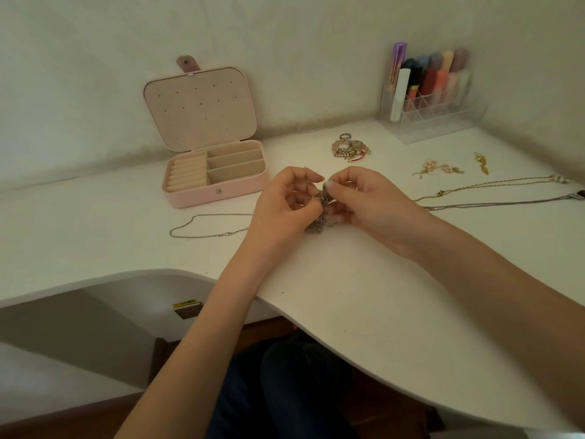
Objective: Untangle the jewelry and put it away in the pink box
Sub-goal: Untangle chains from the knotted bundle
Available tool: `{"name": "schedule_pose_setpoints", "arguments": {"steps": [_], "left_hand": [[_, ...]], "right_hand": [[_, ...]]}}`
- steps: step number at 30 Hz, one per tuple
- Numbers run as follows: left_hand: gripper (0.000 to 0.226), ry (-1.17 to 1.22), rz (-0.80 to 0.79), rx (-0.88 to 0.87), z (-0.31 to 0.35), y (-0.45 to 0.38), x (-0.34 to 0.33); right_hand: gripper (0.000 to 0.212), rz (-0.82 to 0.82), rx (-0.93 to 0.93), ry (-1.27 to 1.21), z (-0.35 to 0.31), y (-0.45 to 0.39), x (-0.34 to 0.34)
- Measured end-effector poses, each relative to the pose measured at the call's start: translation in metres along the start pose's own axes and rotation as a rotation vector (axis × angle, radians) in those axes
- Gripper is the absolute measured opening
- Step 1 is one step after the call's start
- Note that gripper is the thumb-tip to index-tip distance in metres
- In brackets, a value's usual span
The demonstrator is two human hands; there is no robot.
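Observation:
My left hand (285, 201) and my right hand (364, 201) meet over the middle of the white desk, both pinching a tangled clump of beaded jewelry (319, 213) between their fingertips. The pink box (218, 172) stands open to the left of my hands, lid up against the wall, its ring rolls and three compartments bare. A silver chain (202, 228) lies in front of the box. A second tangle of bracelets and rings (349, 148) sits behind my hands. Earrings (443, 169) and two long necklaces (493, 194) lie at the right.
A clear acrylic organizer (433, 96) with lipsticks and tubes stands in the back right corner. The white desk (348, 296) has a curved front edge, with my legs below it. A wall runs close behind the box.

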State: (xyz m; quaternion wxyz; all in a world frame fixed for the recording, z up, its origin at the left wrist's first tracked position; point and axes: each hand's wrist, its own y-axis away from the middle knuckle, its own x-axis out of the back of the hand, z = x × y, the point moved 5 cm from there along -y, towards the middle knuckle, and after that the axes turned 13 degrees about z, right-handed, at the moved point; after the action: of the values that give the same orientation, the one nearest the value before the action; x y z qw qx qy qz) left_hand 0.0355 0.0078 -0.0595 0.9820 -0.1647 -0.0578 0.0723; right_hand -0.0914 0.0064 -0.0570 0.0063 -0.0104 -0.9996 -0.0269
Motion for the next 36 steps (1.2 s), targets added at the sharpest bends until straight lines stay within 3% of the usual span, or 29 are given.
{"name": "schedule_pose_setpoints", "arguments": {"steps": [8, 11, 14, 21, 24, 30, 36], "left_hand": [[0.020, -0.168, 0.076, -0.057, -0.003, -0.003, 0.003], [0.014, -0.095, 0.091, -0.026, -0.002, -0.004, 0.005], [0.011, -0.056, 0.072, 0.028, -0.005, -0.004, 0.005], [0.015, -0.093, 0.058, 0.002, -0.001, -0.003, 0.004], [0.016, -0.085, 0.046, 0.013, 0.000, -0.002, 0.003], [0.027, -0.056, 0.042, 0.044, 0.001, -0.003, 0.001], [0.031, 0.069, 0.019, 0.155, 0.003, -0.002, 0.000]], "right_hand": [[0.008, -0.052, -0.041, -0.115, 0.001, -0.004, 0.004], [0.012, -0.073, -0.002, 0.027, 0.002, -0.005, 0.007], [0.009, -0.056, 0.157, 0.272, -0.002, -0.003, 0.006], [0.011, -0.013, 0.156, 0.251, -0.001, -0.003, 0.007], [0.017, -0.006, 0.044, 0.133, 0.001, -0.006, 0.006], [0.027, -0.142, -0.432, -0.417, 0.010, 0.003, -0.008], [0.031, -0.220, -0.484, -0.528, 0.007, 0.005, -0.009]]}}
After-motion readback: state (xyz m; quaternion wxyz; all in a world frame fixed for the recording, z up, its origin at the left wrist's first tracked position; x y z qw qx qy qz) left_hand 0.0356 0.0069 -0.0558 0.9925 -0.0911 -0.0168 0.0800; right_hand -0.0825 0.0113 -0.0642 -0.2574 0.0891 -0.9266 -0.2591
